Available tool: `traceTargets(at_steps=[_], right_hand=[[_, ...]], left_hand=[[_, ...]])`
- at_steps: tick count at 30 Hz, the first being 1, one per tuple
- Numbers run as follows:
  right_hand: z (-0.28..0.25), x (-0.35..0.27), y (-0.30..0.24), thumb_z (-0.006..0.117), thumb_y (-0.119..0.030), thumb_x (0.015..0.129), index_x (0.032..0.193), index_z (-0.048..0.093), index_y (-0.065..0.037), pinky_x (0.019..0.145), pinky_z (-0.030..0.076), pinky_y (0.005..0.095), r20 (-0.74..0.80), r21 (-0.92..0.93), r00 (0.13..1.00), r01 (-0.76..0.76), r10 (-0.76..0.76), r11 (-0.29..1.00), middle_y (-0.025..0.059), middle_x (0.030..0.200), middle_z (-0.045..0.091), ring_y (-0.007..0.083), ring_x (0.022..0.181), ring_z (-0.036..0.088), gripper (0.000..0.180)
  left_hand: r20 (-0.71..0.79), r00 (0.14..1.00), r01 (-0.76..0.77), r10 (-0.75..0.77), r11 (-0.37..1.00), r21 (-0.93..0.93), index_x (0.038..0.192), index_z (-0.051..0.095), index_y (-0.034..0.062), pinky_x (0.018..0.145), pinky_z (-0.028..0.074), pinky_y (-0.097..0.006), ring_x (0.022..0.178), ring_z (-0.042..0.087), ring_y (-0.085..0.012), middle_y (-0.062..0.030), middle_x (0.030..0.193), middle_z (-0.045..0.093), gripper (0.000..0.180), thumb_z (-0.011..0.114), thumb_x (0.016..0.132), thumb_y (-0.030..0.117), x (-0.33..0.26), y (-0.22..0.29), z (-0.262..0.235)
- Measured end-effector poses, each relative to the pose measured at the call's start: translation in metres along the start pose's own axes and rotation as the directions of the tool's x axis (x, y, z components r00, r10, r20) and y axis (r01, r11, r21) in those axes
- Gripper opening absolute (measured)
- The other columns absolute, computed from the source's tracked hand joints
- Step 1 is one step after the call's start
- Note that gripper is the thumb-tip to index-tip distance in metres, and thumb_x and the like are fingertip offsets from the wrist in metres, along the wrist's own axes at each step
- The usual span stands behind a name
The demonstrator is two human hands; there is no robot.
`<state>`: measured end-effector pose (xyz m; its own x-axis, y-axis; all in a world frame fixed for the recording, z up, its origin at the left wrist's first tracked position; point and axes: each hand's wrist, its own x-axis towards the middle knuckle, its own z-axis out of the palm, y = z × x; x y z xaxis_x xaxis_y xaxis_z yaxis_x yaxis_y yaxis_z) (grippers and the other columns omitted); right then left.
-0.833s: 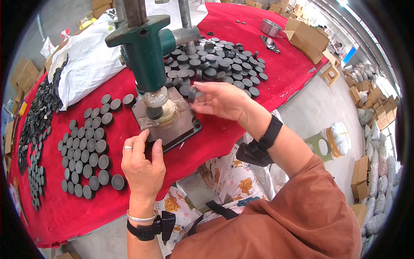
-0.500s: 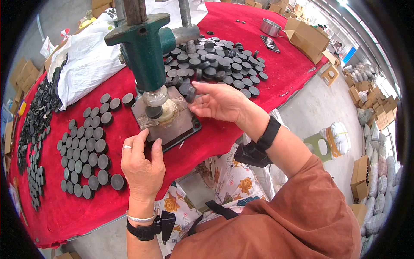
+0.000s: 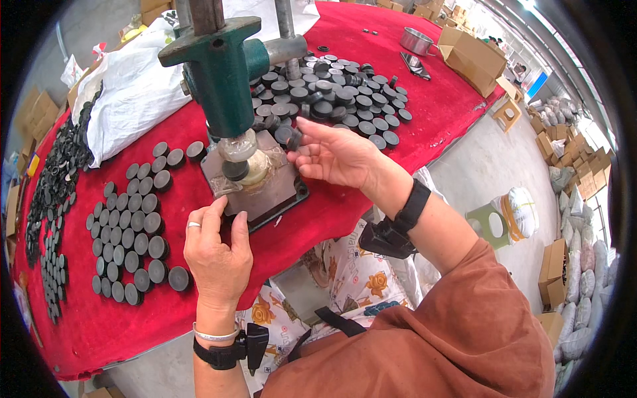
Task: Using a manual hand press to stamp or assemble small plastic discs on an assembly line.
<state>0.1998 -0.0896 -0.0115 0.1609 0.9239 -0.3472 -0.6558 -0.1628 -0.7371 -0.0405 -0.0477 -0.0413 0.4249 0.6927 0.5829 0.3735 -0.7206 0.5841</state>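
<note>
A green press (image 3: 224, 79) stands on the red-covered table, its ram above a steel base plate (image 3: 279, 182). Under the ram's clear-wrapped tip, a black round cap (image 3: 235, 170) sits tilted against a pale wrapped seat (image 3: 255, 169). My right hand (image 3: 338, 154), right of the press, pinches another black cap (image 3: 294, 139) between thumb and fingertips above the plate's far right corner. At the plate's near left edge is my left hand (image 3: 217, 255). Its thumb and index finger are apart with nothing between them; the index fingertip reaches the plate's corner.
Behind the press lies a heap of black caps (image 3: 365, 106). Several more caps (image 3: 126, 229) lie in a group to the left, beyond them a pile of small black parts (image 3: 50, 192). A white sack (image 3: 133, 99), a metal pot (image 3: 417, 42) and a cardboard box (image 3: 471, 60) are farther back.
My right hand has shifted slightly, and the cap in its fingers has tilted and moved up a little. My left hand stays by the plate's edge.
</note>
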Motion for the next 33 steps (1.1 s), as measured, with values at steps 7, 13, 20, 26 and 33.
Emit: traceTargets(at_steps=[7, 13, 20, 26, 33], right_hand=[[-0.002, 0.004, 0.001, 0.048, -0.044, 0.096, 0.1, 0.056, 0.004, 0.054, 0.055, 0.0239, 0.032, 0.033, 0.995, -0.096, 0.095, 0.995, 0.0121, 0.079, 0.063, 0.014, 0.06, 0.06, 0.049], [0.0, 0.003, -0.003, 0.052, -0.044, 0.095, 0.099, 0.055, 0.003, 0.05, 0.053, 0.0237, -0.027, 0.029, 0.994, -0.101, 0.102, 0.994, 0.0128, 0.077, 0.062, 0.0145, 0.058, 0.059, 0.048], [-0.004, 0.036, -0.062, 0.064, -0.035, 0.089, 0.101, 0.052, 0.006, 0.049, 0.056, 0.0342, -0.352, -0.501, 0.864, 0.152, -0.361, 0.852, 0.0145, 0.077, 0.058, 0.0224, 0.061, 0.061, 0.044], [-0.015, 0.045, -0.102, 0.069, -0.049, 0.082, 0.113, 0.051, 0.007, 0.053, 0.054, 0.0306, -0.263, -0.732, 0.761, 0.243, -0.593, 0.636, 0.0232, 0.092, 0.066, 0.0246, 0.069, 0.067, 0.066], [0.065, -0.014, -0.154, 0.062, -0.037, 0.089, 0.099, 0.06, -0.01, 0.055, 0.043, 0.0246, 0.135, -0.553, 0.437, 0.778, -0.889, 0.299, 0.0047, 0.084, 0.06, 0.0125, 0.07, 0.054, 0.029]], left_hand=[[-0.017, 0.999, -0.036, 0.036, 0.999, 0.016, 0.104, 0.06, -0.003, 0.07, 0.048, -0.033, 0.079, 0.061, -0.0251, -0.014, 0.088, 0.059, 0.023, 0.064, 0.083, 0.004, 0.001, 0.0, 0.0], [-0.014, 1.0, -0.015, 0.015, 1.0, 0.011, 0.103, 0.061, -0.0033, 0.069, 0.048, -0.032, 0.078, 0.061, -0.0233, -0.0135, 0.088, 0.059, 0.023, 0.065, 0.082, 0.004, -0.001, -0.001, 0.001], [-0.181, 0.948, -0.246, 0.262, 0.964, 0.104, 0.092, 0.065, 0.0015, 0.067, 0.049, -0.036, 0.075, 0.06, -0.029, -0.0129, 0.085, 0.062, 0.018, 0.07, 0.075, 0.002, -0.004, 0.003, -0.002], [-0.123, 0.946, -0.248, 0.298, 0.917, 0.312, 0.095, 0.066, 0.0037, 0.066, 0.048, -0.036, 0.076, 0.059, -0.0282, -0.0106, 0.087, 0.062, 0.026, 0.074, 0.071, 0.005, -0.055, 0.003, -0.048], [-0.043, 0.997, 0.071, -0.057, 0.844, 0.531, 0.102, 0.065, 0.0045, 0.071, 0.05, -0.037, 0.085, 0.06, -0.0284, -0.0104, 0.093, 0.06, 0.029, 0.072, 0.076, 0.016, -0.057, -0.01, -0.077]])
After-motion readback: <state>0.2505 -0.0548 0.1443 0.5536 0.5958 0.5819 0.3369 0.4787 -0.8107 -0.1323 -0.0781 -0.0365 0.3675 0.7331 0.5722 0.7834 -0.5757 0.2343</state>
